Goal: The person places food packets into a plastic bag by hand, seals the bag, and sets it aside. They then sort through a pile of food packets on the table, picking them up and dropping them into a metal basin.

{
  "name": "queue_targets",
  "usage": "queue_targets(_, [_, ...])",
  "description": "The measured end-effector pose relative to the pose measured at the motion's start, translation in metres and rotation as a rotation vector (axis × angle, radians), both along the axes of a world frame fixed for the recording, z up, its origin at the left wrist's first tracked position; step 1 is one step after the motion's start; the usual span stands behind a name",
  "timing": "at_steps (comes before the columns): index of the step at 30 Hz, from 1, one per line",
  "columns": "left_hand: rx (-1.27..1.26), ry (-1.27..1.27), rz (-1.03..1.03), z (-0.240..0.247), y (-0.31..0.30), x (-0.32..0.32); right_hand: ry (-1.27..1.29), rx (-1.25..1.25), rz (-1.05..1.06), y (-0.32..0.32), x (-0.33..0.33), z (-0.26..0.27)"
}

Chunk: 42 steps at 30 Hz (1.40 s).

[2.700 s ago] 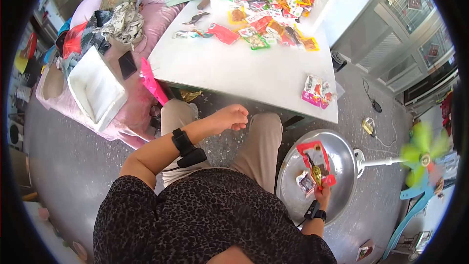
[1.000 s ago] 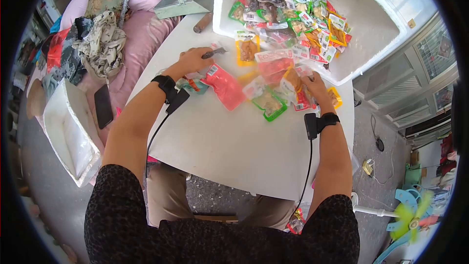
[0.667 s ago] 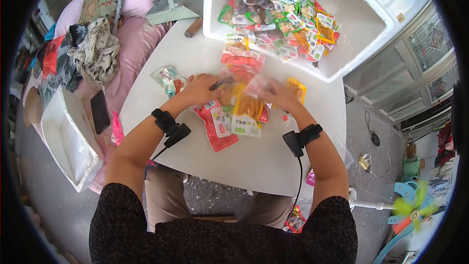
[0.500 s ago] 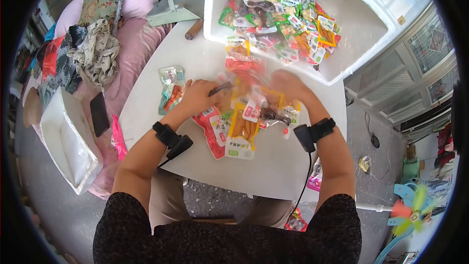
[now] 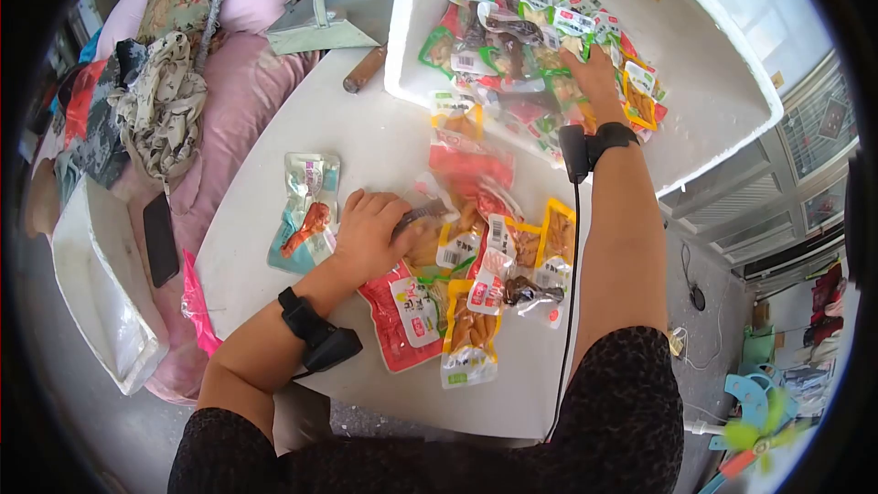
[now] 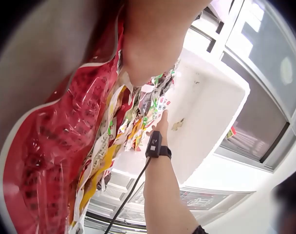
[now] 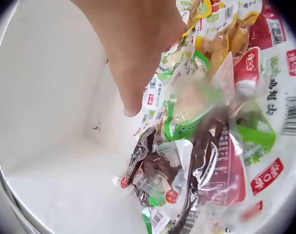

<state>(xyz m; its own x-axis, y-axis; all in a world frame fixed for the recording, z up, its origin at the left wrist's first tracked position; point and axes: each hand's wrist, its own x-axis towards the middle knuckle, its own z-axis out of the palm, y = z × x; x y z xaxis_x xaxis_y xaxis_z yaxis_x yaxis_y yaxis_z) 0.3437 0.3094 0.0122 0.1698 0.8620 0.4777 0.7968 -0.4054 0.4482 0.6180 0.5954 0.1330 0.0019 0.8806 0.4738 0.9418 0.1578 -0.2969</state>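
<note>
My left hand (image 5: pixel 370 229) rests over vacuum snack packets on the white table (image 5: pixel 242 229), with a dark snack packet (image 5: pixel 422 213) between thumb and fingers. Close below it lie a red packet (image 5: pixel 398 320), a yellow-edged packet (image 5: pixel 471 338) and a dark-meat packet (image 5: pixel 530 293). The left wrist view has the red packet (image 6: pixel 50 146) very near. Inside the white foam box (image 5: pixel 722 82), my right hand (image 5: pixel 594 82) reaches onto a heap of snack packets (image 5: pixel 512 46). In the right wrist view its thumb (image 7: pixel 132 100) is extended beside the packets; the other fingertips are hidden.
A teal packet (image 5: pixel 306 210) lies alone left of my left hand. A brown roll (image 5: pixel 366 69) and a grey-green bag (image 5: pixel 325 18) are at the back left. Another foam container (image 5: pixel 105 293) and a phone (image 5: pixel 160 238) lie on the pink bed. A fan (image 5: pixel 764 444) spins at lower right.
Both hands moved from above the floor and metal basin to the table. Loose packets were pulled nearer and gathered before the body. My right hand then left them and moved into the foam box.
</note>
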Motion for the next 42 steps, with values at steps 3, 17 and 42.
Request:
queue_targets(3, [-0.028,-0.001,0.004,0.002,-0.001,0.0,0.109,-0.25,0.11,0.009,-0.013,-0.01])
queue_targets(17, [0.081,-0.062,-0.033,-0.003,0.002,0.001,0.141,-0.775,0.636,-0.068,-0.048,-0.038])
queue_targets(42, [0.315,-0.029,0.004,0.013,0.002,0.003,0.177,-0.032,-0.288,0.02,0.14,-0.02])
